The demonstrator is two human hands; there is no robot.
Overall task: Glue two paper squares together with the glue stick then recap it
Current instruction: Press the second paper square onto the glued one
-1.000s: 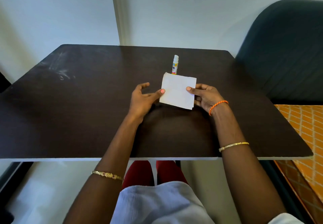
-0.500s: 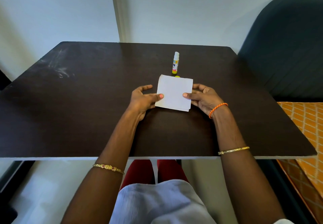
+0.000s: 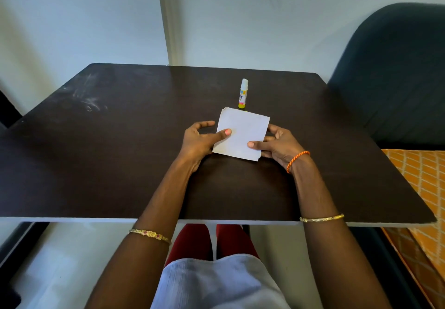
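White paper squares (image 3: 243,132) lie stacked flat on the dark table (image 3: 120,154); a second sheet's edge peeks out at the lower right corner. My left hand (image 3: 199,140) rests at the stack's left edge with its thumb pressing on the paper. My right hand (image 3: 277,146) is at the right edge, thumb on top and fingers beside and under that edge. A glue stick (image 3: 243,93) with a yellow label and white cap stands upright just behind the paper. Something small and yellow shows at its base; I cannot tell what.
A dark upholstered chair (image 3: 395,72) stands at the table's right. Orange patterned fabric (image 3: 419,181) lies below it on the right. The white wall is right behind the table. White smudges (image 3: 89,101) mark the table's far left.
The paper stack came down from a slight lift to lie flat on the table. Both thumbs slid further onto the sheet. The glue stick has not moved.
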